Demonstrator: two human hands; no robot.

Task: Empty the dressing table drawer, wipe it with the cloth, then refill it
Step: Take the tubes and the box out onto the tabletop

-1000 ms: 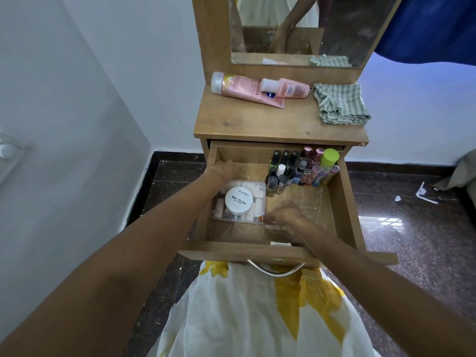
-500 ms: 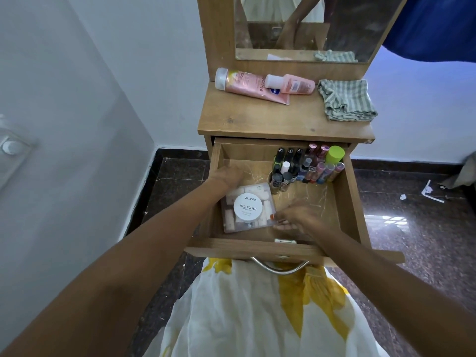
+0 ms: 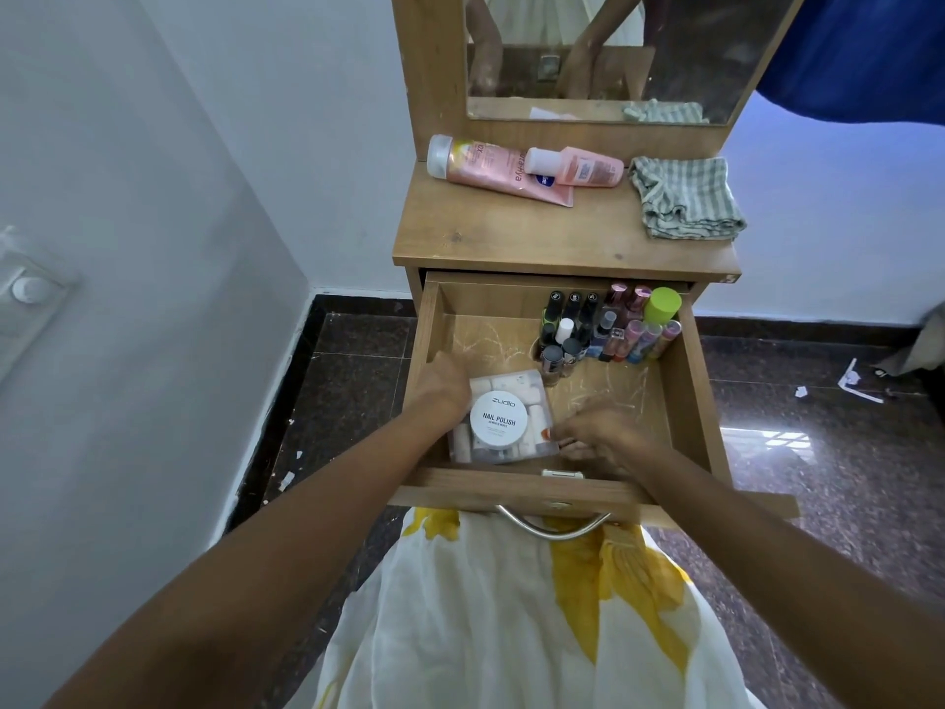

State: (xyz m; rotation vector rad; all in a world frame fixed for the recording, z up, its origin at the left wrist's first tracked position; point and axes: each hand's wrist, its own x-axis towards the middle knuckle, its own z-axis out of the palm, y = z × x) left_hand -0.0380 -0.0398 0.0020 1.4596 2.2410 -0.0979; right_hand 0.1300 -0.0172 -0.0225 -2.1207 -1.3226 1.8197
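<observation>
drawer (image 3: 690, 391) part emptied: left hand (image 3: 444, 388) and right hand (image 3: 606, 437) fingers grip the box (image 3: 503, 417) at 9 and 3 o'clock; next, lift it onto the table (image 3: 511, 232).

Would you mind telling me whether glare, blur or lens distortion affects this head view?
Head view: window glare on the floor; wide-angle stretching toward the frame edges; the mirror looks smudged; the jar lid print is sharp.

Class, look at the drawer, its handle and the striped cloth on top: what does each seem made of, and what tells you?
Drawer: likely wood-grain laminated board, matte; grain pattern, whitish scratches on its floor. Handle: metal, polished; it glints silver. Striped cloth: soft woven fabric, probably cotton; it lies folded and crumpled.
</observation>
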